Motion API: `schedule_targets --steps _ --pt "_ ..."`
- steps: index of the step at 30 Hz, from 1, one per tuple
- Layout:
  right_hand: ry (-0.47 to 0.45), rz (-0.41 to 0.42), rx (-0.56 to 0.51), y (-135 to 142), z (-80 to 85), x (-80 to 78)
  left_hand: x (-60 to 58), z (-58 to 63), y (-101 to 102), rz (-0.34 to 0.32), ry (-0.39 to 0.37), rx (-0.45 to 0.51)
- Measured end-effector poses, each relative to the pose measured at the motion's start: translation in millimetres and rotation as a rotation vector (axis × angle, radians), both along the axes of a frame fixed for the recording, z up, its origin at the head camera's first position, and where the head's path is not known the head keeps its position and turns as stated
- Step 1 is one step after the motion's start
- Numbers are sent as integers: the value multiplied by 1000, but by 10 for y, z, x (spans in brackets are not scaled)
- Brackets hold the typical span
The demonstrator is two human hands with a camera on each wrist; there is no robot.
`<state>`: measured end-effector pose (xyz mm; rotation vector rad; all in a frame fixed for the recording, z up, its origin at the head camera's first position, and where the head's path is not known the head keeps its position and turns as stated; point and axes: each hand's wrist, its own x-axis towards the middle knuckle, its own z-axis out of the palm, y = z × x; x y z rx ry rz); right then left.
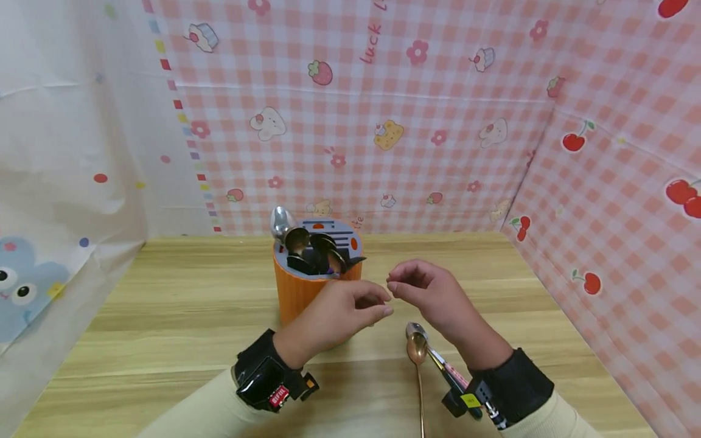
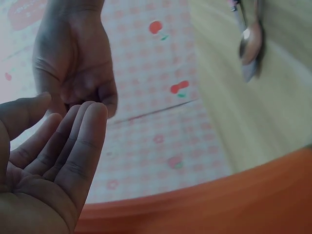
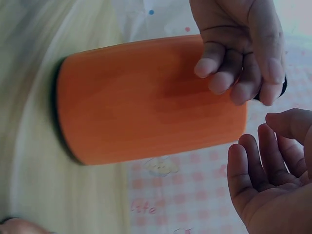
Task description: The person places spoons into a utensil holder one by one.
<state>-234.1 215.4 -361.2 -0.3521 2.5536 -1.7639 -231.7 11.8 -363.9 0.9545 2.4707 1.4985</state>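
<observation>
My left hand hovers in front of the orange cylindrical holder, fingers loosely bent and nothing in them. Just right of it is my right hand, also relaxed and without an object; the fingertips of both hands come close together. In the holder's grey slotted top stand a silver spoon, a dark-gold spoon and several dark utensils. The right wrist view shows the holder's smooth side behind the hands. Below the right hand, a copper spoon lies on the table.
Beside the copper spoon lie a silver spoon and thin pink and dark handles, partly hidden by the right wrist. The wooden table meets a pink checked cloth at the back and right. White cloth hangs at the left.
</observation>
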Motion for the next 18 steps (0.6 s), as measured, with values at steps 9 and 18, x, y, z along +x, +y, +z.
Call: schedule_targets --steps 9,18 --pt "-98 -50 14 178 -400 102 -35 -472 230 -32 -156 8" --pt "-189 -53 11 345 -825 264 56 -874 429 -50 -174 -34"
